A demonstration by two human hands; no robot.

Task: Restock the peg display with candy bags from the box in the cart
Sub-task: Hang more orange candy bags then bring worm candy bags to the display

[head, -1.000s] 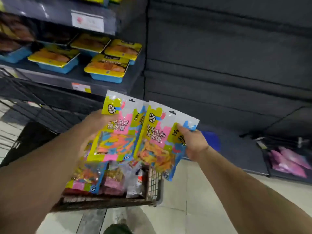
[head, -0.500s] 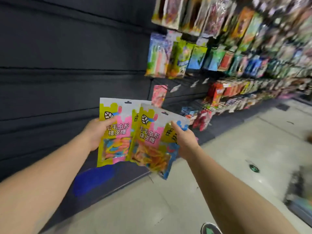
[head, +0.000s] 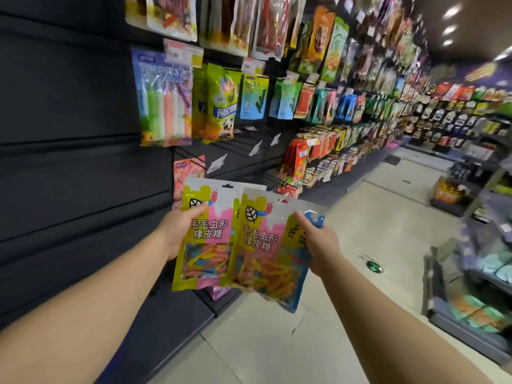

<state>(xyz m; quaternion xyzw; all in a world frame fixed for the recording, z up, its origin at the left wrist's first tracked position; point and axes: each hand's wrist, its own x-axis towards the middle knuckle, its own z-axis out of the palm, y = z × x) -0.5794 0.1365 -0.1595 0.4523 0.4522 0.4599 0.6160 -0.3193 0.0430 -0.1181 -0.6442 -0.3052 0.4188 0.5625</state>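
Observation:
I hold two yellow-and-pink candy bags of gummy worms in front of me. My left hand (head: 178, 231) grips the left candy bag (head: 205, 245) by its upper left side. My right hand (head: 318, 242) grips the right candy bag (head: 263, 250) by its right edge; this bag overlaps the left one. Both bags are upright, with hang holes at the top. The peg display (head: 249, 151) stretches along the wall just behind the bags, with bare pegs and white price tags directly above them. The cart and box are out of view.
Hanging snack bags (head: 216, 103) fill the pegs above and to the right down the aisle. A dark blank wall panel (head: 69, 134) is on the left. Low shelves (head: 476, 300) with goods stand at the right. Tiled floor (head: 374, 231) runs between them.
My view has swung right, from the cart and low shelf to the peg display. Both hands have kept the two candy bags and carried them toward the pegs.

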